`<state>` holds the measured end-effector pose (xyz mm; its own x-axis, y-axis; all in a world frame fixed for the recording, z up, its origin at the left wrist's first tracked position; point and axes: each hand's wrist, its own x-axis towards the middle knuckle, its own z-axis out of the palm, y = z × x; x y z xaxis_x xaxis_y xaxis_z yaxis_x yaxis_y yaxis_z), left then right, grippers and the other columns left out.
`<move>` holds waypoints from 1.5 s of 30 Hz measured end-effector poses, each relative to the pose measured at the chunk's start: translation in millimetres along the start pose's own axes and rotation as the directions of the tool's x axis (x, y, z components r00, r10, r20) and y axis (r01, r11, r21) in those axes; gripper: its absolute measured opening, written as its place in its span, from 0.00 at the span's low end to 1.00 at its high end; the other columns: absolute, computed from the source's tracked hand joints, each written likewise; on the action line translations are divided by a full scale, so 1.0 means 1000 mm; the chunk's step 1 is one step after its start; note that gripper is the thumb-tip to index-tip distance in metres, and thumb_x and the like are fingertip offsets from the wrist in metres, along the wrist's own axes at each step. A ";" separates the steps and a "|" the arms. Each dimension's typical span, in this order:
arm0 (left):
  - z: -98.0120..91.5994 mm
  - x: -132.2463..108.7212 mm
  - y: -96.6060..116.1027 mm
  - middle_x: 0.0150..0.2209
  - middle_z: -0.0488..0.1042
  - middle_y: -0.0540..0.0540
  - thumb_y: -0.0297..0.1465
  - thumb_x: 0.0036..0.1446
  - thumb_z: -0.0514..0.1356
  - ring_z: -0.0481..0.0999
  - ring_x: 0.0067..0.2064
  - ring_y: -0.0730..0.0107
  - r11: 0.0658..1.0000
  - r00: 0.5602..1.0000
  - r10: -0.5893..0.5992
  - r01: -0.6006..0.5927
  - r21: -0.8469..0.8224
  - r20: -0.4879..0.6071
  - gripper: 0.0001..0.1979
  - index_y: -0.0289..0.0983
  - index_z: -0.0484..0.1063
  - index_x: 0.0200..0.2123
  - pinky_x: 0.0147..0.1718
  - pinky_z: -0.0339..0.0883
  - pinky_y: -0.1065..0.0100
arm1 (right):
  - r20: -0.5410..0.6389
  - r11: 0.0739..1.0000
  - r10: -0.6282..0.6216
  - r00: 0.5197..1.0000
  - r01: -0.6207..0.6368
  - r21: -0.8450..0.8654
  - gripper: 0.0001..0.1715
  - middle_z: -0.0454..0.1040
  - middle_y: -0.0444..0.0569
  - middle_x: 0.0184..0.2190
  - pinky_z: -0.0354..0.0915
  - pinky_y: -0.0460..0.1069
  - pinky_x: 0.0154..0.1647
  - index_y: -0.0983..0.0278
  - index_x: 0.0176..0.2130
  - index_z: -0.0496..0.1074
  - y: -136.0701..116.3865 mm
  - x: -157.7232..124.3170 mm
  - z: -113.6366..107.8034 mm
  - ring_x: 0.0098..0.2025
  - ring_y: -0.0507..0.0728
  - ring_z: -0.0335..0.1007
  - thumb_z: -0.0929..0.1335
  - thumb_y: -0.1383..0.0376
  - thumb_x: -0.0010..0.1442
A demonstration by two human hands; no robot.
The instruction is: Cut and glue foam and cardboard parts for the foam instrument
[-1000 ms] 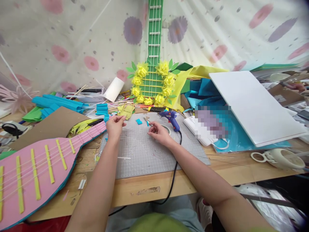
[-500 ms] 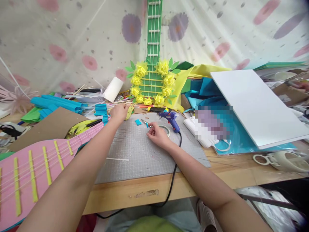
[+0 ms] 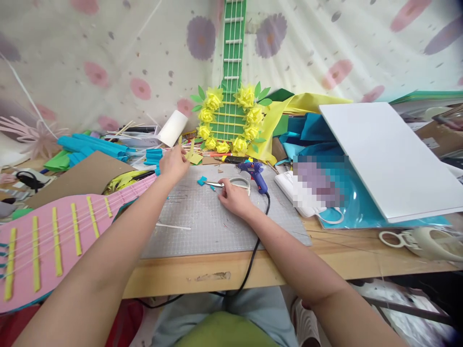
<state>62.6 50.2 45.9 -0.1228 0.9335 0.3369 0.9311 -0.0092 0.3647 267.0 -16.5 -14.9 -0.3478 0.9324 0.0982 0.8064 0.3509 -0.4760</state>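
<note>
At the far left edge of the grey cutting mat [image 3: 213, 231], my left hand [image 3: 174, 166] is closed with its fingertips on a narrow yellow paper strip [image 3: 190, 150]. A yellow paper piece [image 3: 196, 159] lies just beside it. My right hand [image 3: 234, 197] is closed round slim pointed metal scissors [image 3: 214, 183], whose handles are hidden in the hand. Their tip points left and meets a small blue paper piece [image 3: 201, 180]. A second tiny blue bit [image 3: 213, 188] lies below the blades. Behind my right hand is a white ring-shaped roll [image 3: 241, 182].
A blue glue gun [image 3: 256, 176] lies right of the hand, its black cord [image 3: 257, 248] crossing the mat. A green paper guitar [image 3: 231, 113] with yellow flowers stands behind. The pink guitar [image 3: 43, 241] lies left; a white board [image 3: 390, 159] leans right.
The scissors have swung left, and their tip is now at the blue paper piece. My left hand has lifted slightly with the yellow strip. The whole view has shifted a little.
</note>
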 end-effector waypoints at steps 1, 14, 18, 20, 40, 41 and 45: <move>-0.006 -0.005 0.000 0.32 0.74 0.45 0.28 0.47 0.58 0.70 0.43 0.60 1.000 0.999 0.026 -0.026 0.003 -0.034 0.11 0.36 0.66 0.36 0.41 0.63 0.60 | 0.005 1.000 -0.006 1.000 0.006 0.004 0.21 0.75 0.44 0.31 0.54 0.46 0.29 0.61 0.49 0.59 0.000 -0.001 0.000 0.34 0.54 0.70 0.64 0.67 0.54; -0.013 -0.087 -0.040 0.35 0.74 0.46 0.30 0.50 0.58 0.70 0.44 0.61 0.942 0.936 0.336 -0.335 0.021 -0.102 0.11 0.38 0.64 0.39 0.40 0.63 0.63 | -0.095 0.930 -0.087 0.992 0.046 -0.365 0.16 0.68 0.54 0.45 0.59 0.51 0.45 0.64 0.46 0.66 -0.001 0.005 -0.003 0.49 0.60 0.60 0.61 0.63 0.58; 0.005 -0.092 -0.044 0.36 0.74 0.45 0.30 0.50 0.59 0.70 0.42 0.61 0.984 0.954 0.153 -0.172 -0.050 -0.256 0.11 0.38 0.63 0.38 0.39 0.63 0.63 | -0.091 0.901 -0.016 0.996 -0.025 -0.434 0.17 0.67 0.56 0.45 0.61 0.50 0.41 0.64 0.48 0.65 -0.002 0.015 0.003 0.48 0.60 0.61 0.58 0.66 0.60; 0.015 -0.093 -0.044 0.36 0.74 0.44 0.31 0.50 0.59 0.70 0.42 0.61 0.989 0.947 0.079 -0.114 -0.097 -0.312 0.11 0.38 0.63 0.38 0.41 0.62 0.62 | -0.106 0.895 0.008 0.994 -0.054 -0.442 0.18 0.67 0.56 0.45 0.62 0.50 0.39 0.64 0.49 0.64 -0.002 0.020 0.004 0.47 0.60 0.62 0.57 0.67 0.60; 0.015 -0.098 -0.054 0.34 0.74 0.46 0.32 0.50 0.60 0.70 0.38 0.63 0.969 0.929 -0.001 -0.091 -0.230 -0.371 0.12 0.39 0.61 0.38 0.42 0.61 0.60 | 0.028 0.896 -0.073 0.997 0.077 -0.436 0.18 0.73 0.63 0.42 0.60 0.50 0.44 0.74 0.48 0.63 -0.058 0.174 0.034 0.47 0.61 0.68 0.61 0.69 0.58; 0.016 -0.098 -0.054 0.34 0.74 0.47 0.32 0.50 0.60 0.70 0.38 0.63 0.968 0.927 -0.004 -0.090 -0.234 -0.375 0.12 0.39 0.61 0.38 0.42 0.61 0.61 | 0.034 0.897 -0.068 0.997 0.076 -0.436 0.17 0.73 0.63 0.41 0.61 0.50 0.43 0.74 0.48 0.63 -0.058 0.174 0.034 0.46 0.61 0.68 0.61 0.70 0.58; 0.019 -0.096 -0.055 0.33 0.73 0.47 0.33 0.50 0.60 0.70 0.38 0.64 0.963 0.926 -0.020 -0.083 -0.255 -0.377 0.12 0.39 0.62 0.38 0.42 0.60 0.61 | 0.043 0.902 -0.059 0.997 0.072 -0.426 0.18 0.74 0.61 0.41 0.62 0.52 0.41 0.70 0.48 0.63 -0.053 0.171 0.029 0.43 0.61 0.70 0.59 0.71 0.58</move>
<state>29.9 -32.0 -22.5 -0.2618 0.7296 0.6318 0.8196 -0.1776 0.5447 150.7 121.9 1.5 -0.4150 0.9055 0.0886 0.9061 0.4201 -0.0497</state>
